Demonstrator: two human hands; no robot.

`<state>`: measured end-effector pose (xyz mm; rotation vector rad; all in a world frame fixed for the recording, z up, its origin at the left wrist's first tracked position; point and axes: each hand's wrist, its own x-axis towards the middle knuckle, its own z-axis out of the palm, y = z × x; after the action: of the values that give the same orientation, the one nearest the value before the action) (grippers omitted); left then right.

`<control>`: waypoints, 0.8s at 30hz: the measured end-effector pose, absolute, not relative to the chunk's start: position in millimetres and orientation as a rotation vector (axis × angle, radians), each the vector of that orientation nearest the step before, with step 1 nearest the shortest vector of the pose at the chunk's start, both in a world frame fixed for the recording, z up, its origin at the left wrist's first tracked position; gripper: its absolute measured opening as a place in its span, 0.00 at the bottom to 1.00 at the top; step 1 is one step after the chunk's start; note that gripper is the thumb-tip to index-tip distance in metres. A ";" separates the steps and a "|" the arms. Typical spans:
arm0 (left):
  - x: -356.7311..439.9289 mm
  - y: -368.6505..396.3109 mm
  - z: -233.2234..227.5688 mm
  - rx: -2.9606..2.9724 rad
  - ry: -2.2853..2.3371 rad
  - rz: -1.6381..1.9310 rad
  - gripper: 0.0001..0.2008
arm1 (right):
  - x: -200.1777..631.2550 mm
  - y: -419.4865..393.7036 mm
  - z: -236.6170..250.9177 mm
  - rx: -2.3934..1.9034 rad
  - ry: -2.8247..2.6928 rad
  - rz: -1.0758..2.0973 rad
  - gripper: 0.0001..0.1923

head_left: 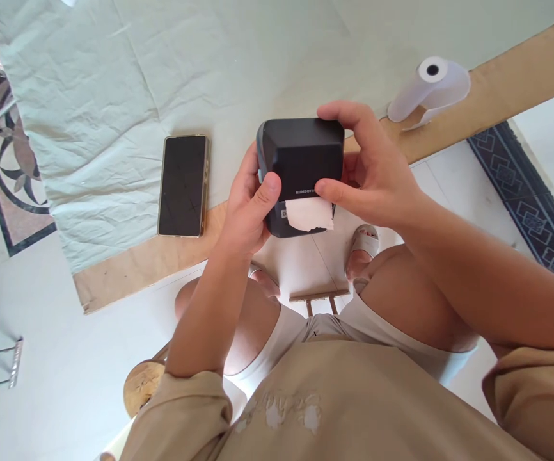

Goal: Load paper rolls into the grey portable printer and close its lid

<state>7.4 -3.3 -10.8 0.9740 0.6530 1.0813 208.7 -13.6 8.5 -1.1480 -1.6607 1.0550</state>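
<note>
Both hands, left [245,208] and right [373,176], grip a black printer [300,163] with paper [309,214] sticking out, over the table [152,262] edge; phone [182,185] and roll [428,89] lie apart.

Both hands, the left hand [248,205] and the right hand [377,173], are wrapped around a small black printer [303,160] lifted clear above the table edge [147,262], so the space directly under it is open. At nine o'clock from the printer a phone [183,186] lies flat on the pale cloth [89,96], a low obstacle with a bare strip between. At two o'clock a paper roll [430,89] lies on its side, near the right hand but apart. From ten to one o'clock the cloth runs unbroken.
</note>
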 end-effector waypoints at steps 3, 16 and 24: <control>7.6 -5.3 -9.3 0.969 0.645 1.094 0.24 | 209.4 -12.7 7.5 -1.155 -1.668 1.056 0.34; 6.5 -4.5 -7.0 1.004 0.665 1.104 0.25 | 207.7 -13.8 11.1 -1.159 -1.673 1.094 0.33; 10.3 -5.8 0.6 0.907 0.632 1.094 0.18 | 207.5 -11.9 7.1 -1.176 -1.675 1.103 0.35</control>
<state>10.3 -5.8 0.6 0.9074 0.6320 1.0943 207.5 -11.9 7.1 -1.1764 -1.6754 1.1029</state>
